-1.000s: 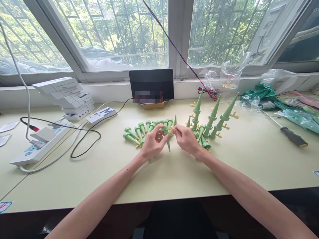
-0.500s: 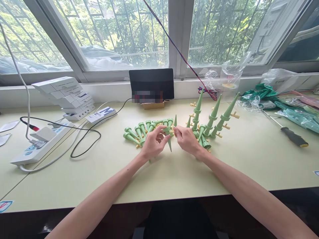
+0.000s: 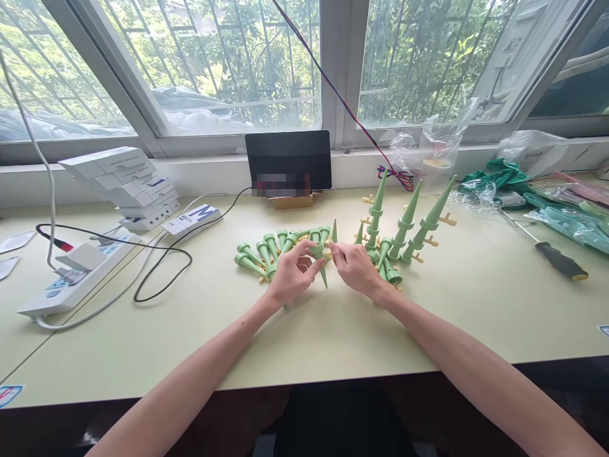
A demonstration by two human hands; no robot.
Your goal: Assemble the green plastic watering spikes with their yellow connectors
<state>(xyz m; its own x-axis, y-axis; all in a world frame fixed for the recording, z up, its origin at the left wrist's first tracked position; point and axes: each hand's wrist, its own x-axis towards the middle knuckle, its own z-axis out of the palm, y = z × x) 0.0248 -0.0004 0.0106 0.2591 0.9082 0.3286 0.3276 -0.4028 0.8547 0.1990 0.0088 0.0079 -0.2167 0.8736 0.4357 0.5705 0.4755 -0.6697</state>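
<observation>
My left hand [image 3: 291, 274] grips a green plant watering spike [image 3: 323, 274] whose pointed end hangs down. My right hand [image 3: 356, 266] is closed in a pinch close beside it, at a small yellow valve [image 3: 327, 256] on the spike's side; the fingers cover most of that valve. A green tip [image 3: 334, 230] rises just behind the right fingertips. Left of and behind my left hand, several green spikes [image 3: 261, 251] lie fanned out with yellow valves. To the right of my right hand, stacked green spikes [image 3: 406, 222] stand point up, and loose ones [image 3: 391, 273] lie at their base.
A black tablet [image 3: 288, 158] leans at the window. To the left are a power strip [image 3: 83, 279], a black cable [image 3: 191, 259] and stacked white boxes [image 3: 128, 181]. On the right lie a screwdriver [image 3: 561, 260] and green plastic bags [image 3: 571, 219]. The table's front edge [image 3: 328, 384] is near me.
</observation>
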